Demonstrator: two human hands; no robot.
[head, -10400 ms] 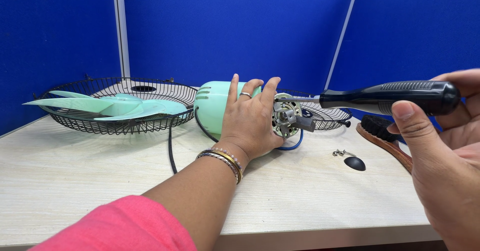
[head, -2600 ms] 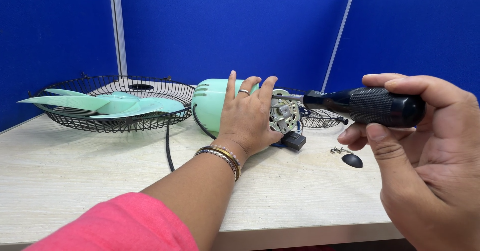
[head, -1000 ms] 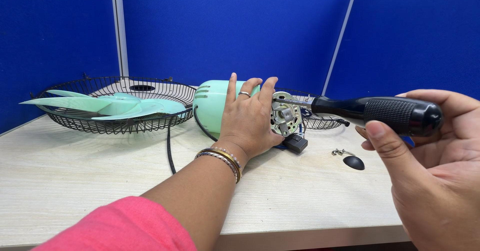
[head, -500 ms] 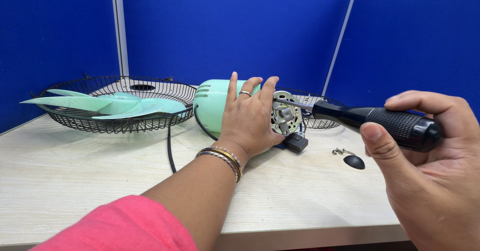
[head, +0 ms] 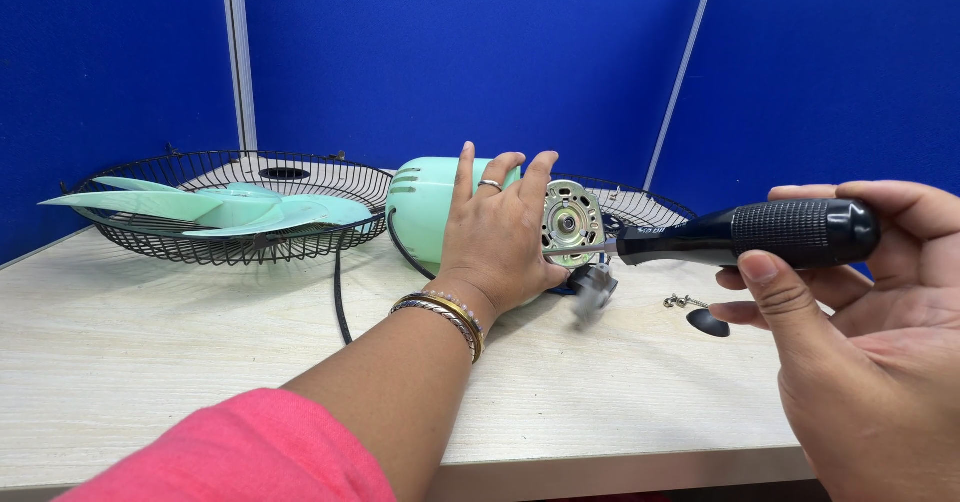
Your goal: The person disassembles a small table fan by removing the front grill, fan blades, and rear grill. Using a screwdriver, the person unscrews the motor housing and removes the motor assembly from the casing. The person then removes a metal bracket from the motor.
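Rising slightly, right hand [head: 870, 332] keeps its grip clamped on the black-handled screwdriver [head: 745, 234], tip at the mint-green fan motor housing [head: 430, 207]; left hand [head: 500, 237] presses it flat, open pale wooden surface [head: 150, 342] at seven o'clock.

A bench [head: 150, 362] with a pale, light-wood grain top fills the lower part of the view, its front edge running along the bottom. Behind it stand deep blue partition panels [head: 480, 52] that close off the back and both sides. Slim pale metal posts [head: 238, 57] join the panels, one upright at the left, another [head: 682, 67] slanting at the right. Even, soft light falls on everything.
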